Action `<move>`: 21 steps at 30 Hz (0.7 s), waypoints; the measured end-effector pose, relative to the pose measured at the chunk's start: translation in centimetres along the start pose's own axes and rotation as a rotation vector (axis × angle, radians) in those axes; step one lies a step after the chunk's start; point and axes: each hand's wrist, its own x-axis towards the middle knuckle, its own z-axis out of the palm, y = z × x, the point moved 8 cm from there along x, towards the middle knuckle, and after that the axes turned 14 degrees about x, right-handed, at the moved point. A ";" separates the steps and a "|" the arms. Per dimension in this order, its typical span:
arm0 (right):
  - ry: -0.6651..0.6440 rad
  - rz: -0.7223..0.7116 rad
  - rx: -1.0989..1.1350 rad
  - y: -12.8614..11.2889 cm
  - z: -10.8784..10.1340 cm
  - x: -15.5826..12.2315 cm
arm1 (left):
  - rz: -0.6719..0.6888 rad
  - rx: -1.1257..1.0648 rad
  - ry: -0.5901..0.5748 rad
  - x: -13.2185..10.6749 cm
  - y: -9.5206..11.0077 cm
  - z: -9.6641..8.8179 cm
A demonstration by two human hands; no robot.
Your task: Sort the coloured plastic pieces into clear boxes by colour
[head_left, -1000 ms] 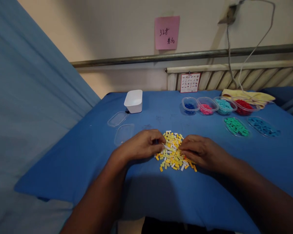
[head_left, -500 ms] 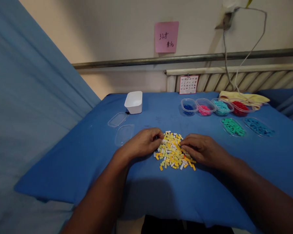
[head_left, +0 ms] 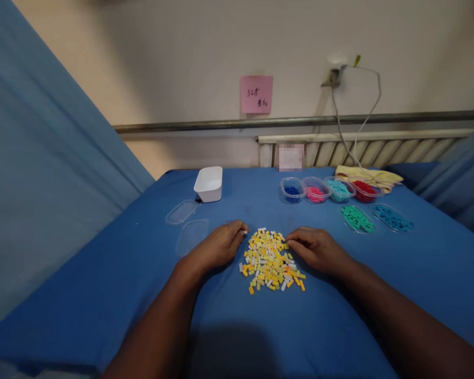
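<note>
A loose pile of small oblong plastic pieces (head_left: 270, 263), yellow, pale yellow and white with an orange one among them, lies on the blue-covered table. To its left, my left hand (head_left: 221, 243) is closed in a pinch, and a small white plastic piece (head_left: 244, 232) shows at its fingertips. My right hand (head_left: 319, 247) rests at the pile's upper right edge. Its thumb and fingertips are pressed together by the yellow pieces; whether one is between them I cannot make out.
A white tub (head_left: 209, 184) stands back left, near two clear lids (head_left: 182, 212). Clear containers of dark blue (head_left: 293, 193), pink (head_left: 315, 194), light blue (head_left: 338, 190) and red pieces (head_left: 364, 190) line the back right. Green (head_left: 357, 219) and teal pieces (head_left: 392, 217) sit before them, a yellow cloth (head_left: 371, 178) behind.
My left hand has drawn back leftward from the pile, with a white plastic piece now showing in its fingertips. My right hand has shifted slightly outward to the pile's edge. The camera view has tilted up.
</note>
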 end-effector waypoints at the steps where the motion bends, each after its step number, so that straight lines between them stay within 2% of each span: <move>1: 0.008 0.011 0.008 0.2 0.0 0.1 | 0.004 0.013 -0.004 0.0 -0.1 0.1; 10: 0.022 0.031 0.049 0.6 0.4 0.4 | 0.095 0.067 -0.027 -0.2 1.4 -0.6; 21: 0.018 0.021 0.030 1.0 0.4 0.0 | 0.110 0.051 -0.056 -0.3 0.9 0.1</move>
